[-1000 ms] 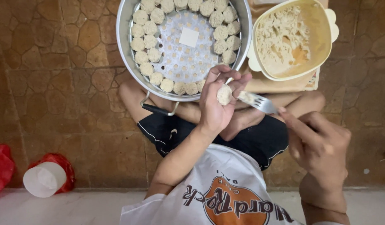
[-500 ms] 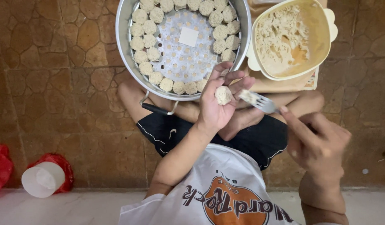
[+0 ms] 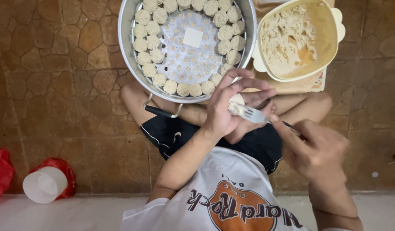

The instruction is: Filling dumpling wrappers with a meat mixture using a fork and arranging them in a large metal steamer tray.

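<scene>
One dumpling sits cupped in the left hand, fingers curled around it, just below the steamer tray. Right hand grips a fork, tines touching the dumpling.

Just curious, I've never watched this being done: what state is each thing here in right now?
Round metal steamer tray: ringed with dumplings, centre bare.
Cream plastic bowl: open, partly full of pale filling.
Small pale dumpling: cupped in left hand.
Metal fork: held by right hand, tines at dumpling.
White plastic cup: lying on its side.
</scene>
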